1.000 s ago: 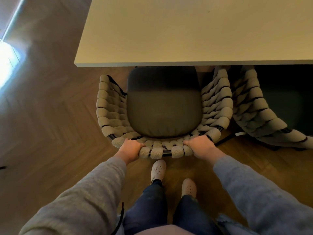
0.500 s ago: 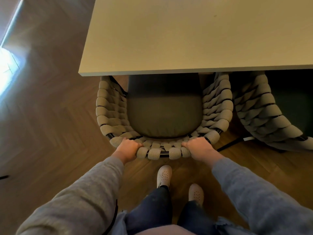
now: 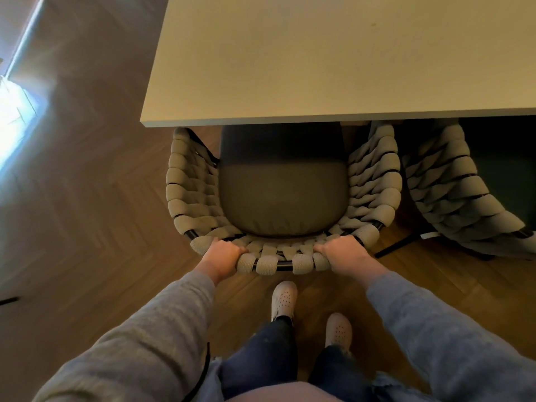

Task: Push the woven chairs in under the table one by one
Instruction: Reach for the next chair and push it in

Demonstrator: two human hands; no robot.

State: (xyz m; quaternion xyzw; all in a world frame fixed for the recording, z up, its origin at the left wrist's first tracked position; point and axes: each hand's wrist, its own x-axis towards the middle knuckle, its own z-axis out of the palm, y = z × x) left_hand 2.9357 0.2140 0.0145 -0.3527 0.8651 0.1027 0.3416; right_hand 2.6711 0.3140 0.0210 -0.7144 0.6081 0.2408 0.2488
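Left hand (image 3: 222,253) and right hand (image 3: 343,253) both curled over the back rail of the chair (image 3: 188,192). Chair's front is under the desk (image 3: 319,68), back out. Risk: its right side sits just beside the second chair (image 3: 452,198); a skewed push could snag the weaves. Since a second ago: chair has slid further under.

Daylight is glaring in at the left while the rest is sitting dim and warm.
Glare is blowing out the floor (image 3: 87,198) at the left edge; the desk (image 3: 319,68) is shadowing the far half of the seat cushion (image 3: 282,184), and the wide lens is bending lines toward the corners.
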